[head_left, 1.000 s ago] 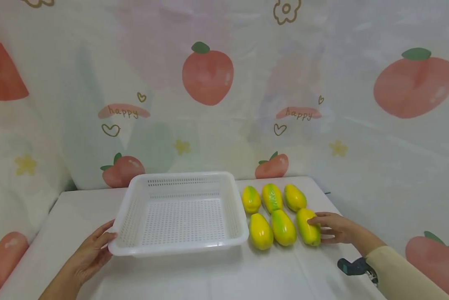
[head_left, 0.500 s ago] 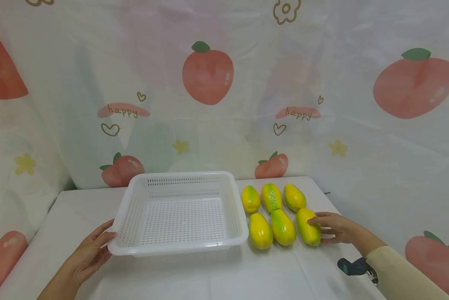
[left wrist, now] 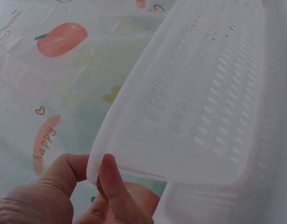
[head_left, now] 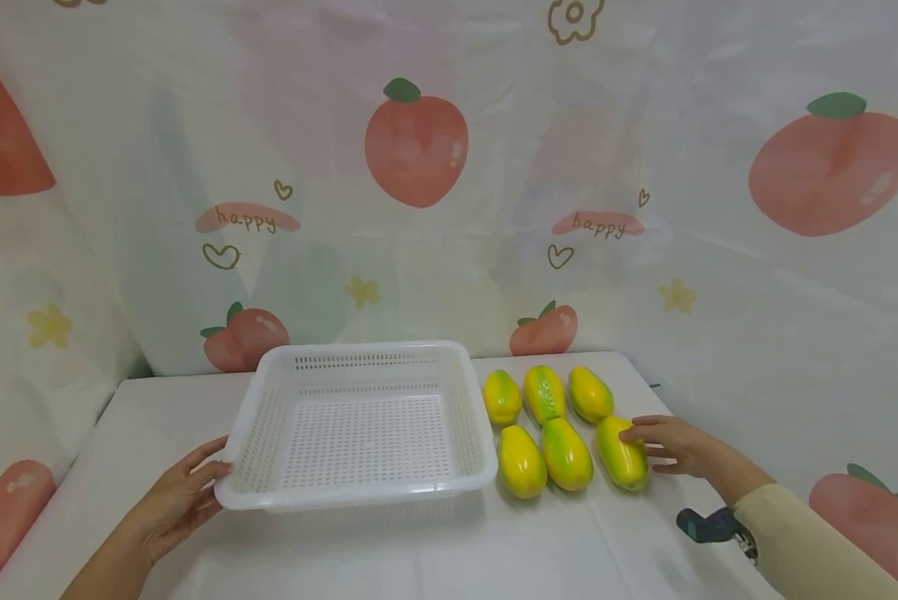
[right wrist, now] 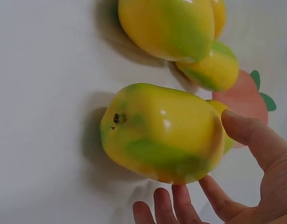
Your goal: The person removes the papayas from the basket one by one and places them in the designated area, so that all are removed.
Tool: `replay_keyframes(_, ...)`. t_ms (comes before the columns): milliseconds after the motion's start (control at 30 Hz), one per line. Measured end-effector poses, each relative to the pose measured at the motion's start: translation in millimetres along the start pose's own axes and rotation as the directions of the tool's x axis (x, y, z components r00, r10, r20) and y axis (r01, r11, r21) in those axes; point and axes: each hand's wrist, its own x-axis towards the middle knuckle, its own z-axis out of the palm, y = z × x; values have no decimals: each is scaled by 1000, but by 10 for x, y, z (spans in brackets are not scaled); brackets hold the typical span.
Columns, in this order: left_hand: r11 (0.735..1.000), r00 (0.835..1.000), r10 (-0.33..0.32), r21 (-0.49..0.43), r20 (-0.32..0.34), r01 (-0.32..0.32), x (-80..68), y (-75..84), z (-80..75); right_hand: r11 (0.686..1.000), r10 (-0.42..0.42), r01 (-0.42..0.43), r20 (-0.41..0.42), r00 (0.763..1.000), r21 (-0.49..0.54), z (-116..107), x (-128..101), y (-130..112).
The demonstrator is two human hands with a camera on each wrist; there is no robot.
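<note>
Rightmost in the near row, the yellow-green papaya [head_left: 622, 453] lies flat on the white table [head_left: 449, 550], its long axis running roughly front to back, slightly slanted; in the right wrist view its stem end [right wrist: 118, 118] points away from the palm. The right hand [head_left: 669, 448] sits just to its right, fingers relaxed and spread, thumb [right wrist: 248, 135] touching the far end, fingertips [right wrist: 181, 198] at its flank; nothing is gripped. Six papayas in all: three in the far row [head_left: 544, 395], three in the near row. One white perforated basket [head_left: 358, 496] stands just left of them. The left hand [head_left: 174, 500] pinches the basket's near left corner between thumb [left wrist: 64, 170] and fingers. One dark wrist device [head_left: 707, 527] shows on the right sleeve.
</note>
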Motion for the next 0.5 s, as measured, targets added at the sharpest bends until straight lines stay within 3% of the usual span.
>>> replay_keyframes(200, 987, 999, 34, 158, -15, -32, -69, 41, -25, 997, -49, 47, -45, 998, -56, -31, -77, -184)
replay_keyframes(267, 959, 997, 74, 275, -25, -64, -86, 85, -19, 993, -79, 71, -78, 994, -94, -8, -124, -291)
replay_keyframes(300, 932, 994, 104, 354, -39, -83, -93, 116, -8, 989, -100, 89, -94, 990, -121, 12, -154, -352)
replay_keyframes(333, 893, 989, 140, 438, -48, -105, -98, 155, 7, 983, -124, 108, -110, 986, -146, 41, -190, -416)
replay_keyframes(400, 768, 968, 242, 623, -68, -148, -101, 232, 70, 968, -184, 155, -138, 973, -196, 116, -263, -543)
replay_keyframes(467, 620, 925, 371, 764, -86, -178, -100, 307, 173, 946, -252, 207, -161, 954, -248, 211, -327, -668)
replay_keyframes(500, 553, 894, 438, 812, -94, -186, -97, 342, 238, 932, -291, 238, -173, 941, -273, 266, -354, -728)
